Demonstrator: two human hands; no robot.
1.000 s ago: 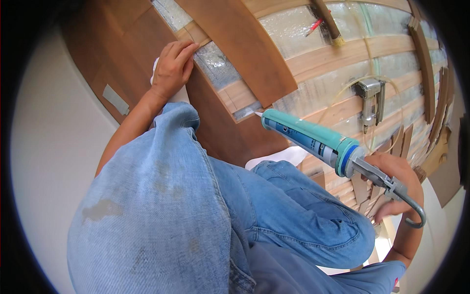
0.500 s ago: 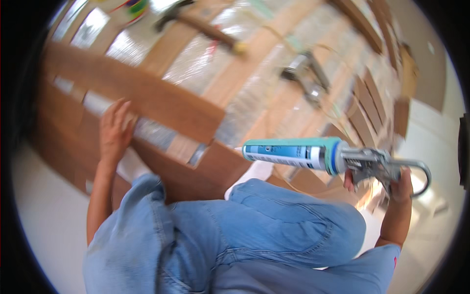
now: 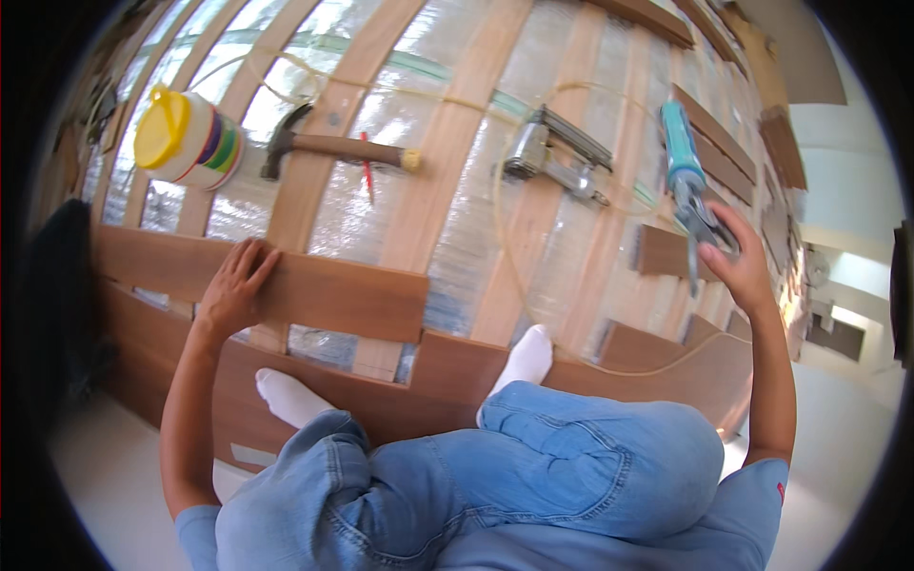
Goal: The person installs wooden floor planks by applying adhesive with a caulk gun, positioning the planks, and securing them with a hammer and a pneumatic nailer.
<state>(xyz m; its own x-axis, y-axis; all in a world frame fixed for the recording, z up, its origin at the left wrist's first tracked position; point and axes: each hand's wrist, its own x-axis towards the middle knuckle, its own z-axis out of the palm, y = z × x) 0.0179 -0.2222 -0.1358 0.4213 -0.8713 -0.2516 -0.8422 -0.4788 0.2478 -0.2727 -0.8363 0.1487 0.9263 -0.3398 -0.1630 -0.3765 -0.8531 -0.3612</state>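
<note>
The hands sit well apart: the left hand (image 3: 231, 293) rests, fingers extended, on a brown plank (image 3: 345, 293); the teal caulking gun (image 3: 681, 147) extends beyond the right hand (image 3: 743, 259), its grip unclear.

My caulking tube (image 3: 680, 143) is teal, its gun (image 3: 696, 221) grey. My plank (image 3: 352, 297) is reddish brown, the battens (image 3: 455, 181) paler tan. I see a white bucket (image 3: 198, 160) with a yellow lid (image 3: 160, 131) and bright bands, one green, a red pencil (image 3: 368, 181), my white socks (image 3: 530, 357) and faded blue jeans (image 3: 590, 447).
</note>
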